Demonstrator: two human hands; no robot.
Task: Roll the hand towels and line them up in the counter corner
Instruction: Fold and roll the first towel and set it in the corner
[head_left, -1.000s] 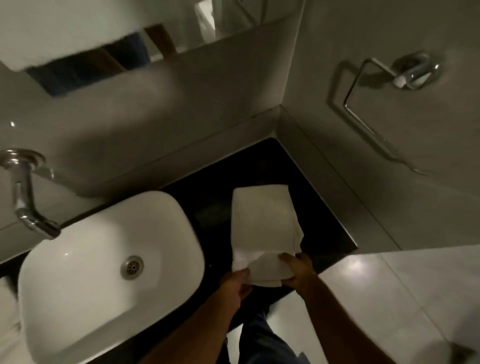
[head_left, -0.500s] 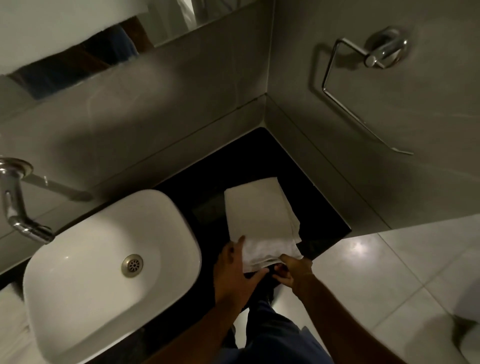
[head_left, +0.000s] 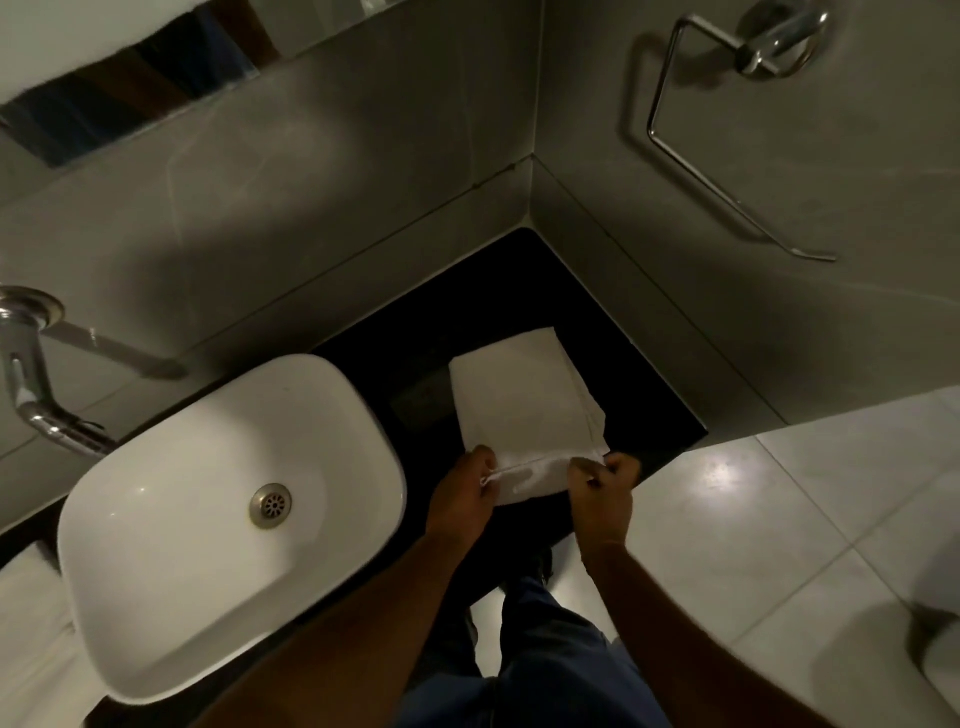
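One white folded cloth hand towel (head_left: 524, 405) lies flat on the black stone counter (head_left: 623, 364) at centre frame, near the corner. Two bare hands pinch its near edge, curled into a first roll: left hand (head_left: 465, 496) on the left end, right hand (head_left: 605, 493) on the right. One white oval ceramic basin (head_left: 208, 519) sits lower left.

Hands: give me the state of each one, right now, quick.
Left hand: closed, pinching the near left end of the hand towel.
Right hand: closed, pinching the near right end of the same towel.
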